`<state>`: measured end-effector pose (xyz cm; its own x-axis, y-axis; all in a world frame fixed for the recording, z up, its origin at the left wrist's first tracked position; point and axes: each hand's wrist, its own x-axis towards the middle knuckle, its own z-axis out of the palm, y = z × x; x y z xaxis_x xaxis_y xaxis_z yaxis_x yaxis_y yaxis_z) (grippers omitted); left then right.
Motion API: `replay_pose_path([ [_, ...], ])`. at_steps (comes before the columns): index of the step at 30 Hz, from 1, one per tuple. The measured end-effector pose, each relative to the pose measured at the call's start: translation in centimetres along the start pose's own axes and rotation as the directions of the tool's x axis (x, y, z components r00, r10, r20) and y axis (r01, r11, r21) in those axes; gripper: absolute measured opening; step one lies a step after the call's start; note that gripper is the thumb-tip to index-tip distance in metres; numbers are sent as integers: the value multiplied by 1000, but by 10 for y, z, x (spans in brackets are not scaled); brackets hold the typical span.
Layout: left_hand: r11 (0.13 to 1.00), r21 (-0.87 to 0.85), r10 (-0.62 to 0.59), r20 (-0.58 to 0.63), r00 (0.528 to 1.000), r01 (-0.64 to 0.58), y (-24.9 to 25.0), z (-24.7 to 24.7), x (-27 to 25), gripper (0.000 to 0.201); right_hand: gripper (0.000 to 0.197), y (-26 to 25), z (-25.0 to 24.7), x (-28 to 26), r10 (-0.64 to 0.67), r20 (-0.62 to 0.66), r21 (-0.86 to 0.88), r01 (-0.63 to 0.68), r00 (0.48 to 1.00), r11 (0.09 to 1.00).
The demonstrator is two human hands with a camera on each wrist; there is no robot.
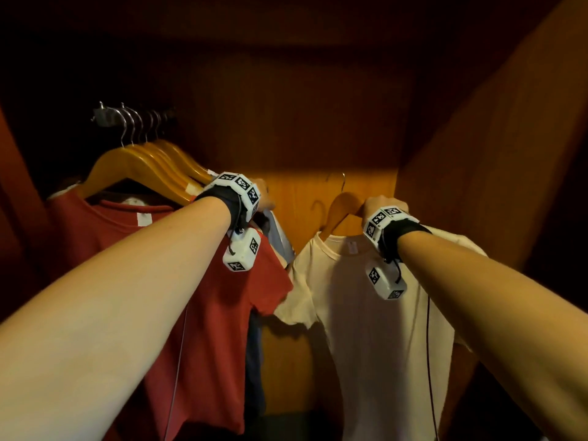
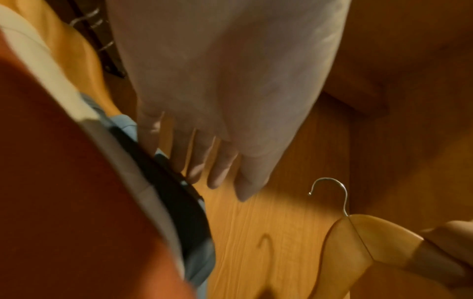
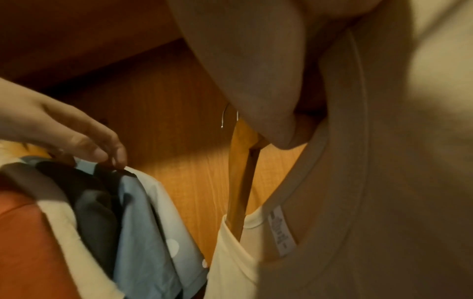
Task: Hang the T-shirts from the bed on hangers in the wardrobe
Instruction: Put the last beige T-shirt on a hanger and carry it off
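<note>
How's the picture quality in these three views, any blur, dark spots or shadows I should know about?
Head view: wardrobe top and corners fall into darkness, a lit band crosses the back panel, and the cream T-shirt is sharp. Left wrist view: the red T-shirt is a close blur, while the hanger hook casts a shadow on the wood. Right wrist view: the right hand is soft and shaded.

Inside a wooden wardrobe (image 1: 318, 122), a rail bracket (image 1: 103, 117) at upper left of the head view carries a tight row of wooden hangers (image 1: 149, 167) by their metal hooks. A red T-shirt (image 1: 206, 313) hangs at the front of the row, with pale, dark and light blue garments (image 3: 143, 222) packed close behind it.
</note>
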<state>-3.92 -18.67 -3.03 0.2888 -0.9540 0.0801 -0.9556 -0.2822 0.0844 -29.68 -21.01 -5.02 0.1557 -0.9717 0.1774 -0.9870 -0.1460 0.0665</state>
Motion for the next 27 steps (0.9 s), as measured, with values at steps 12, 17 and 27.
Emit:
replay_pose_path([
  [12,977,144,-167,53,984,158,-19,-6,85,77,10,-9,14,59,-27,-62,112,34,998,993],
  [17,954,219,-234,111,966,206,-56,4,136,69,15,-24,16,94,-88,-56,150,96,995,984],
  [27,963,50,-270,130,954,265,-61,-22,107,50,14,-61,14,140,-247,-111,195,265,963,944],
])
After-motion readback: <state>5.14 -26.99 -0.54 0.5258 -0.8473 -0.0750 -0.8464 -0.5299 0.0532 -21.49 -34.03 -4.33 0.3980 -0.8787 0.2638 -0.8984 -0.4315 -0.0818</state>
